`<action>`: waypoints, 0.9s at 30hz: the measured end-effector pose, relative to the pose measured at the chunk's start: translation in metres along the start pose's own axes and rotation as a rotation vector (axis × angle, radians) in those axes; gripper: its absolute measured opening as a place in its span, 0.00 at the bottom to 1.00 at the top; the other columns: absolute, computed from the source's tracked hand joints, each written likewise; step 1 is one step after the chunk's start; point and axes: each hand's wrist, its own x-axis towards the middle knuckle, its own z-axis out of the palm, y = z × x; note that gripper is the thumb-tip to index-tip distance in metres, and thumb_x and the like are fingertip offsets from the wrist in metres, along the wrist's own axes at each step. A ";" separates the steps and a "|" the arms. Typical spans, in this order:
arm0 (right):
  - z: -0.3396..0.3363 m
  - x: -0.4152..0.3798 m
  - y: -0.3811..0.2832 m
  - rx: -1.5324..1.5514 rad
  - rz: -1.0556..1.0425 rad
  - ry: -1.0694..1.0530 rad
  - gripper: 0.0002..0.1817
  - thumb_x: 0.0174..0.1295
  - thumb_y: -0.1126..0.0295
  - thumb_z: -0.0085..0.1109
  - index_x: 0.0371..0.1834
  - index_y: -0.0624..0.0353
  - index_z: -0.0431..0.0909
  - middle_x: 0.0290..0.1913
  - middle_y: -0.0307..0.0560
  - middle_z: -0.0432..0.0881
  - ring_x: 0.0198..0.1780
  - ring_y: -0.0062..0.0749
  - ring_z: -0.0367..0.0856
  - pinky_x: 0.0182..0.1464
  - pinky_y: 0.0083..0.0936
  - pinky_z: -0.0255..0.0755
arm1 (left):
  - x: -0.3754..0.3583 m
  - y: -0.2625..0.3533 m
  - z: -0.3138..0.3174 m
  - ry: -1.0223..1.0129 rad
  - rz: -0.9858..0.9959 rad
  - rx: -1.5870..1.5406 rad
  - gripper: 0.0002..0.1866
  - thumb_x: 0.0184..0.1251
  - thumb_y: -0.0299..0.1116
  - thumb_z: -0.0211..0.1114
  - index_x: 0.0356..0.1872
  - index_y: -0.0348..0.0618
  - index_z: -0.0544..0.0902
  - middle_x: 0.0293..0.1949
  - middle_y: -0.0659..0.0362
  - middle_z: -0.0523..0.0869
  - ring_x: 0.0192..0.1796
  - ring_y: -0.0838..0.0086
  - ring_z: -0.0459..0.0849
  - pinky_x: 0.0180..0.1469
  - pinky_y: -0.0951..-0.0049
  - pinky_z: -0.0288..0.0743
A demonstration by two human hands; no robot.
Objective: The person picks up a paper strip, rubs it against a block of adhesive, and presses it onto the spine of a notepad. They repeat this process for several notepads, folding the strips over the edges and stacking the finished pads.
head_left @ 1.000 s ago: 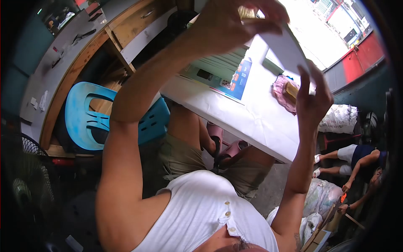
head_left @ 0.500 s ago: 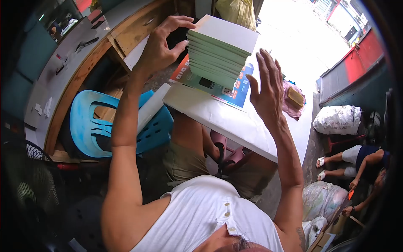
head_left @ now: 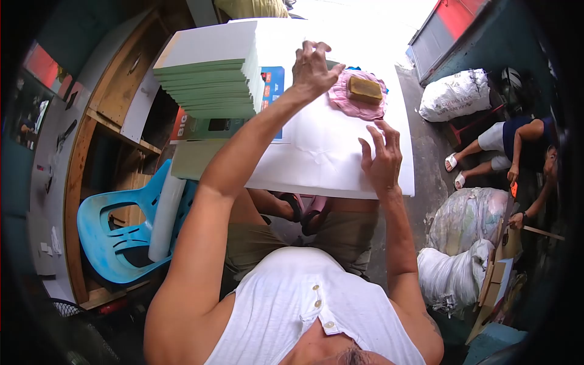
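Observation:
My left hand (head_left: 315, 70) is over the white tabletop (head_left: 322, 146), beside a pink cloth (head_left: 340, 100), its fingers slightly bent and apart with nothing seen in them. On that cloth rests a yellow-brown block (head_left: 365, 90). My right hand (head_left: 384, 158) is above the near right part of the table, just below the cloth, open with the fingers spread. A tall stack of green-edged paper pads (head_left: 210, 82) with a white top stands at the table's left. Under it lie printed sheets (head_left: 274, 91), blue and orange, partly covered by the stack and my left arm.
At the left are a blue plastic chair (head_left: 100, 237) with a pale roll (head_left: 165, 219) on it and a wooden-framed counter (head_left: 76, 225). White sacks (head_left: 456, 97) lie on the floor at the right, near a seated person (head_left: 523, 137) holding an orange-handled tool.
My view has turned rightward, so the stack appears farther left. My left hand has left the side of the stack and reached across to near the pink cloth. My right hand is lower, nearer the table's front edge.

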 end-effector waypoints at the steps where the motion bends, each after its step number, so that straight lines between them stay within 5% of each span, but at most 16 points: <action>1: -0.002 -0.001 -0.001 0.015 0.013 -0.056 0.22 0.57 0.72 0.74 0.56 0.61 0.81 0.60 0.52 0.78 0.59 0.50 0.79 0.56 0.41 0.81 | 0.018 -0.003 0.011 -0.031 -0.090 0.088 0.40 0.55 0.55 0.78 0.62 0.38 0.78 0.64 0.39 0.73 0.67 0.47 0.75 0.68 0.48 0.73; 5: 0.005 0.002 -0.001 0.064 0.096 -0.012 0.24 0.56 0.73 0.74 0.57 0.61 0.80 0.59 0.50 0.78 0.57 0.47 0.79 0.54 0.39 0.82 | 0.079 -0.020 0.055 -0.150 -0.377 0.095 0.66 0.41 0.68 0.81 0.78 0.40 0.60 0.77 0.31 0.54 0.79 0.30 0.54 0.78 0.38 0.59; 9: 0.004 0.002 -0.001 0.092 0.133 0.007 0.26 0.55 0.74 0.74 0.58 0.61 0.79 0.59 0.49 0.77 0.55 0.44 0.80 0.52 0.37 0.83 | 0.096 -0.042 0.069 -0.285 -0.374 0.249 0.73 0.33 0.67 0.84 0.81 0.42 0.56 0.77 0.30 0.52 0.80 0.29 0.50 0.78 0.37 0.56; 20: 0.003 0.003 -0.001 0.158 0.175 -0.069 0.28 0.52 0.75 0.76 0.58 0.61 0.78 0.60 0.51 0.76 0.55 0.42 0.81 0.50 0.37 0.84 | 0.091 -0.063 0.035 -0.290 -0.531 0.090 0.64 0.35 0.51 0.81 0.79 0.42 0.59 0.73 0.32 0.62 0.75 0.43 0.64 0.72 0.43 0.66; 25: 0.001 0.005 0.000 0.171 0.174 -0.040 0.27 0.53 0.75 0.75 0.58 0.60 0.79 0.58 0.50 0.78 0.56 0.43 0.81 0.51 0.37 0.84 | 0.058 -0.066 0.002 -0.234 -0.469 -0.646 0.56 0.39 0.52 0.82 0.74 0.45 0.69 0.66 0.48 0.75 0.66 0.57 0.72 0.65 0.54 0.65; 27: 0.002 0.003 0.001 0.193 0.180 0.003 0.26 0.55 0.74 0.75 0.58 0.58 0.79 0.57 0.49 0.79 0.57 0.45 0.81 0.53 0.39 0.82 | 0.031 -0.035 -0.017 -0.171 -0.490 -0.659 0.54 0.40 0.50 0.82 0.74 0.46 0.69 0.62 0.48 0.78 0.66 0.58 0.72 0.66 0.56 0.57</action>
